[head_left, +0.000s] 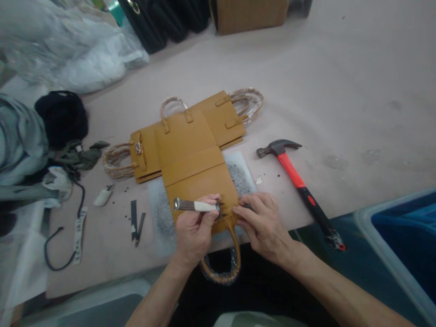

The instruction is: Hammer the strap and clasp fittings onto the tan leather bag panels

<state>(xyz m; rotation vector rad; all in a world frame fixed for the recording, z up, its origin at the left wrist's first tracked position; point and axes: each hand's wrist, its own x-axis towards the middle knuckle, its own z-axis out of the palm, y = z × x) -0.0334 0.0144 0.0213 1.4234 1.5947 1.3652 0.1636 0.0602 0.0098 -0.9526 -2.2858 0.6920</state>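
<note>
Tan and leather-look, the flat bag panel (195, 170) lies at centre, partly covered by the left hand (194, 231), which pinches a pronged punch (204, 206) over it. The right hand (265, 225) bunches its fingers at the panel's right edge; they hide whatever they grip, so I cannot tell. At lower left, a white strip (79, 238) bears dark lettering too blurred to read.

Dark lettering runs along the white strip (79, 238) — too blurred to read surely.
</note>
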